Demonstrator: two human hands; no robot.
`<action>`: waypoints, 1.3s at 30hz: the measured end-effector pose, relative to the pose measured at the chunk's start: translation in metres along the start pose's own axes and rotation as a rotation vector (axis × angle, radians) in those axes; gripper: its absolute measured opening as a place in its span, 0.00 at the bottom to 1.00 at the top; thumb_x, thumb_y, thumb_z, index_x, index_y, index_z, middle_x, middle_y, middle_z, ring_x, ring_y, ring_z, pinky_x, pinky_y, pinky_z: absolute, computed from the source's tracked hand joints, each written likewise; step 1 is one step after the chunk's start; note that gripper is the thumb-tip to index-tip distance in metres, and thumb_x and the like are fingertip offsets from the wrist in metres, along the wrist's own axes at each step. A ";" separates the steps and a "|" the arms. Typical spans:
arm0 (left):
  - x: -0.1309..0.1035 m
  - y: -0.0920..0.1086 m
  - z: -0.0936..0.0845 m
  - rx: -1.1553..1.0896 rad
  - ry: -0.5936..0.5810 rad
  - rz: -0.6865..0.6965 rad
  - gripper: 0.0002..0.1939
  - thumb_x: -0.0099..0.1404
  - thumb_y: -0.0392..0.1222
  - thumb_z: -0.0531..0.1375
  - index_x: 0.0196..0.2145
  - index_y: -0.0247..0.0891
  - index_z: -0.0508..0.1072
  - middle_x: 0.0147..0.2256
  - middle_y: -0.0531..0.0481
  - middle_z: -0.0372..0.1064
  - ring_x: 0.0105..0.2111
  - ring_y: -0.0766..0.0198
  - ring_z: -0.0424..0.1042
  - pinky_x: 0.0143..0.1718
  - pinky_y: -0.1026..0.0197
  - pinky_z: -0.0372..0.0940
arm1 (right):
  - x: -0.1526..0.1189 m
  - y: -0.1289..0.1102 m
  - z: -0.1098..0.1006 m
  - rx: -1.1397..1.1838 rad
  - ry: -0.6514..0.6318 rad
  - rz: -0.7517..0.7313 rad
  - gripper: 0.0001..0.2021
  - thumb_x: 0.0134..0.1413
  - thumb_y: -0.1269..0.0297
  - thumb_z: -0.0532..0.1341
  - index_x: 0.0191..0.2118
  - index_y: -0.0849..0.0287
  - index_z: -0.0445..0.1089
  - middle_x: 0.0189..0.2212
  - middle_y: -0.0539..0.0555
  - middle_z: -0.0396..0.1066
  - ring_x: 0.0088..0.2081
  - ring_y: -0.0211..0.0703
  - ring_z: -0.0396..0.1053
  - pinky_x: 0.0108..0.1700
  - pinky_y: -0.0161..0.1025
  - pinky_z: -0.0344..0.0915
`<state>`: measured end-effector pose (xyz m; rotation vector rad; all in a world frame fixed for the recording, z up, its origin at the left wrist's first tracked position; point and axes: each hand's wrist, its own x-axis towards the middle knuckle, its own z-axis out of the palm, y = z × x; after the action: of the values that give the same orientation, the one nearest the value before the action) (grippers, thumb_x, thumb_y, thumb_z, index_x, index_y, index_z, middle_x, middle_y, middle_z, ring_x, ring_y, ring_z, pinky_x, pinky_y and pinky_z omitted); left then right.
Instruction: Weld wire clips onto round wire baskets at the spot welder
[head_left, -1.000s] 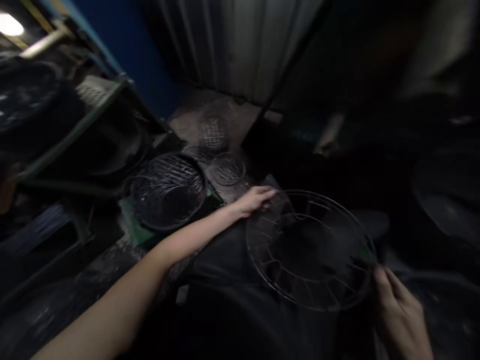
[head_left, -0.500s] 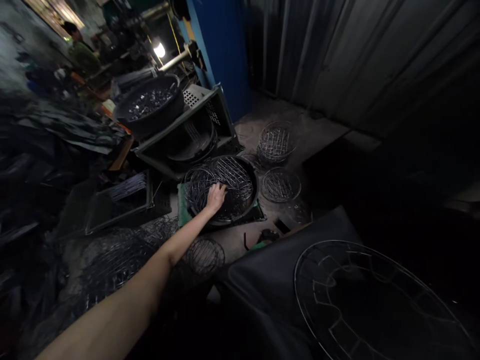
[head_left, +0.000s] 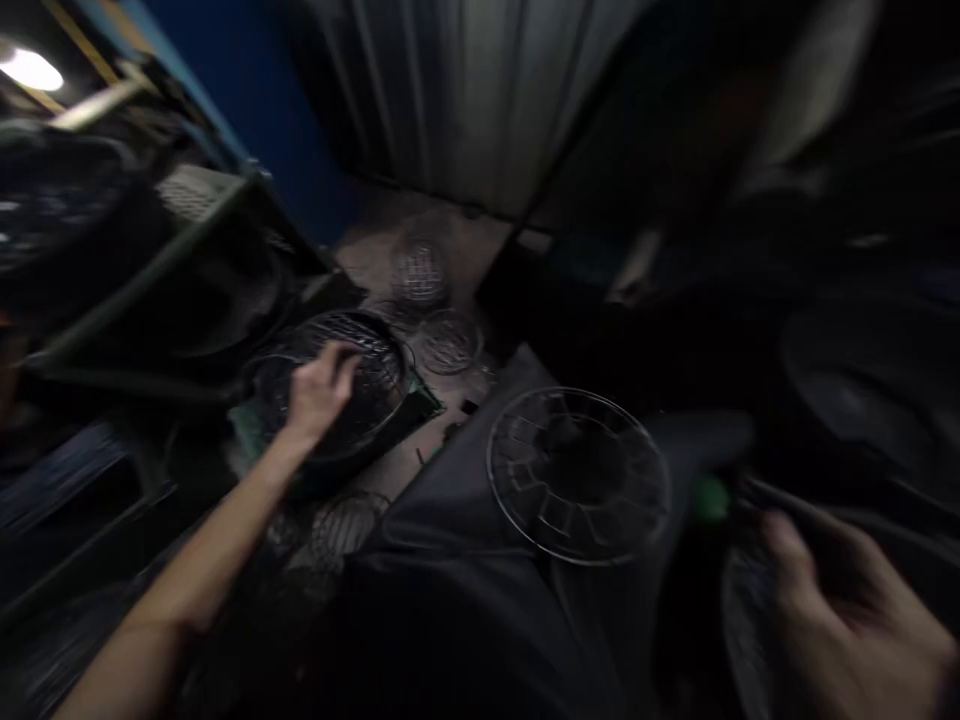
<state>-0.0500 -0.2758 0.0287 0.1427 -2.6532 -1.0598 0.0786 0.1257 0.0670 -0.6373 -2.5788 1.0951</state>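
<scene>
Over a dark round tub [head_left: 397, 400] of wire pieces, my left hand [head_left: 322, 388] has its fingers curled; a thin wire ring seems to hang from them, but blur hides what it is. My right hand [head_left: 847, 600], at the lower right, is closed around a dark tool with a green part [head_left: 709, 498] near its front. Between the hands, a round wire frame [head_left: 577, 476] with an inner zigzag wire rests on dark cloth [head_left: 450, 500] over my lap.
Round wire grids [head_left: 450, 342] lie on the floor beyond the tub, and another grid [head_left: 349, 525] is nearer. Green crates [head_left: 150, 270] stand at the left below a lamp [head_left: 31, 68]. A corrugated metal wall [head_left: 465, 110] rises behind.
The view has swung right, bringing my right hand and its tool into sight. My left hand has lifted off the wire pieces in the tub.
</scene>
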 end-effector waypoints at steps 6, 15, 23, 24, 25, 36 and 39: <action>0.022 0.132 0.035 -0.685 -0.328 0.259 0.06 0.59 0.34 0.61 0.35 0.40 0.72 0.26 0.55 0.68 0.23 0.69 0.66 0.23 0.69 0.60 | 0.007 -0.021 0.010 0.231 -0.166 -0.176 0.30 0.53 0.51 0.59 0.62 0.50 0.56 0.56 0.58 0.63 0.53 0.52 0.65 0.53 0.52 0.63; 0.014 0.140 0.143 -0.887 -1.066 -0.064 0.21 0.60 0.45 0.61 0.51 0.39 0.67 0.34 0.47 0.70 0.26 0.68 0.70 0.28 0.66 0.65 | 0.021 0.016 0.050 0.305 0.141 0.160 0.18 0.56 0.56 0.55 0.47 0.59 0.70 0.45 0.58 0.72 0.48 0.47 0.68 0.50 0.45 0.64; 0.002 0.122 0.179 -0.386 -0.711 0.322 0.13 0.64 0.40 0.56 0.44 0.41 0.76 0.36 0.47 0.70 0.37 0.60 0.70 0.42 0.60 0.64 | 0.028 0.031 0.069 -0.293 0.185 0.040 0.18 0.56 0.60 0.49 0.43 0.63 0.72 0.35 0.61 0.71 0.33 0.48 0.67 0.37 0.44 0.63; 0.004 0.125 0.184 -0.321 -0.698 0.373 0.13 0.64 0.39 0.55 0.45 0.41 0.75 0.36 0.47 0.69 0.37 0.60 0.69 0.42 0.60 0.64 | 0.026 0.032 0.069 -0.332 0.191 0.033 0.18 0.56 0.61 0.49 0.43 0.63 0.72 0.35 0.61 0.71 0.33 0.48 0.67 0.36 0.43 0.63; 0.005 0.127 0.188 -0.255 -0.699 0.411 0.14 0.65 0.39 0.55 0.47 0.42 0.74 0.36 0.47 0.67 0.37 0.60 0.69 0.41 0.60 0.65 | 0.025 0.033 0.069 -0.355 0.191 0.030 0.19 0.56 0.61 0.48 0.45 0.63 0.72 0.34 0.61 0.71 0.33 0.48 0.67 0.36 0.43 0.63; 0.009 0.108 0.204 -0.084 -0.758 0.496 0.16 0.68 0.45 0.53 0.50 0.43 0.71 0.34 0.50 0.61 0.35 0.65 0.67 0.39 0.64 0.63 | 0.017 0.046 0.079 -0.356 0.167 0.039 0.19 0.55 0.62 0.48 0.45 0.64 0.70 0.31 0.59 0.71 0.32 0.47 0.68 0.37 0.41 0.64; 0.011 0.104 0.202 -0.019 -0.806 0.574 0.19 0.68 0.48 0.52 0.54 0.44 0.68 0.33 0.50 0.58 0.34 0.64 0.65 0.37 0.63 0.63 | 0.016 0.047 0.079 -0.347 0.160 0.021 0.19 0.55 0.62 0.48 0.44 0.64 0.71 0.31 0.59 0.71 0.32 0.47 0.68 0.36 0.41 0.64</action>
<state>-0.1185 -0.0687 -0.0371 -1.2112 -2.9952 -1.0705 0.0461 0.1145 -0.0201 -0.7949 -2.6441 0.5754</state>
